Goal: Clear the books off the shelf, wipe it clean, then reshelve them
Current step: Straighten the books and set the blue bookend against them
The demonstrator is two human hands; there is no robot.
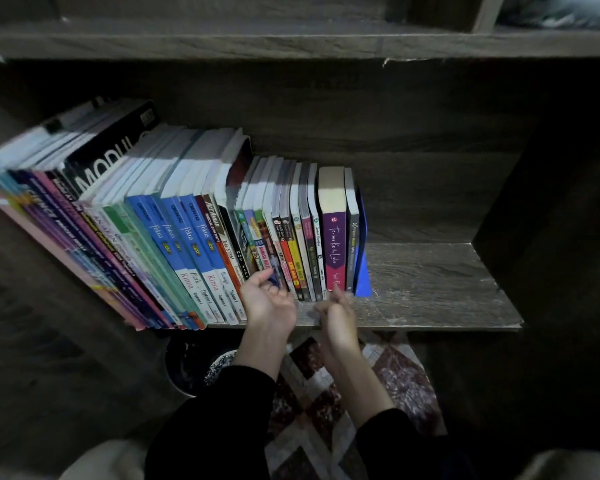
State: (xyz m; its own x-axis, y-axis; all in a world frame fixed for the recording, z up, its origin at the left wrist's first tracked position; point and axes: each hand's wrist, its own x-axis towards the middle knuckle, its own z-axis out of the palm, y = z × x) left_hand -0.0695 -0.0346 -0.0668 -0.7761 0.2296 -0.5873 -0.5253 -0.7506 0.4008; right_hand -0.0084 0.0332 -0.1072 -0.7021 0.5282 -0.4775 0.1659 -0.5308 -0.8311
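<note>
A row of books (201, 233) stands upright on the wooden shelf (430, 285), filling its left and middle. At the right end of the row are a thick purple-spined book (334, 247), a thin dark book and a blue bookend (362, 271). My left hand (269, 301) hovers at the lower ends of the small paperback spines, fingers loosely curled and holding nothing. My right hand (336, 315) is at the shelf's front edge just below the purple book, fingers loosely bent, with nothing in its grip. Both sleeves are black.
The right third of the shelf is bare wood up to a dark side panel (548, 220). Another shelf board (291, 39) runs overhead. Below the shelf lie a patterned rug (326, 393) and a dark round container (181, 365).
</note>
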